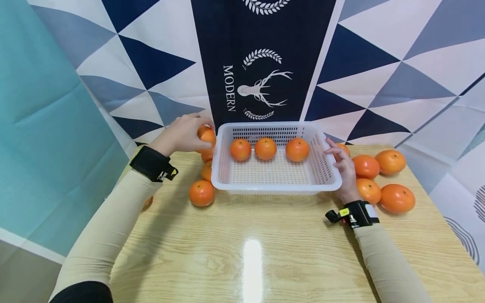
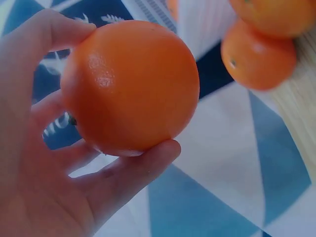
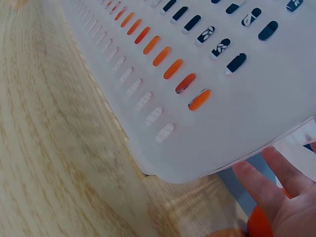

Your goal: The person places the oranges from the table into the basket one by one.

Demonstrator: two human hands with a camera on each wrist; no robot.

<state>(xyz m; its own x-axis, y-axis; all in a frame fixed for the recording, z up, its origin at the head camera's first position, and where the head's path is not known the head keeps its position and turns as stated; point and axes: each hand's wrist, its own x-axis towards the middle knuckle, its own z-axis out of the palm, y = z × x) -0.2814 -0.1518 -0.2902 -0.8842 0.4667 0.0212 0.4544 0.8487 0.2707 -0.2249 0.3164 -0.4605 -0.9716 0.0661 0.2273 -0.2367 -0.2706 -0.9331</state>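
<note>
In the head view my left hand (image 1: 185,134) is at the left end of a white slotted plastic basket (image 1: 269,187). It grips an orange (image 2: 133,89) between thumb and fingers, raised above other oranges, as the left wrist view shows close up. My right hand (image 1: 345,170) touches the basket's right rim, its visible fingers (image 3: 259,185) fairly straight in the right wrist view. Inside the basket, a left orange (image 1: 240,150), a middle orange (image 1: 265,149) and a right orange (image 1: 297,150) sit in a row near the back wall.
Left of the basket, a front orange (image 1: 201,193) and others rest on the wooden table (image 1: 212,248); one is partly hidden by the left forearm. Several more, including a large orange (image 1: 397,198), lie beyond the right hand. A patterned cloth (image 1: 166,54) hangs behind.
</note>
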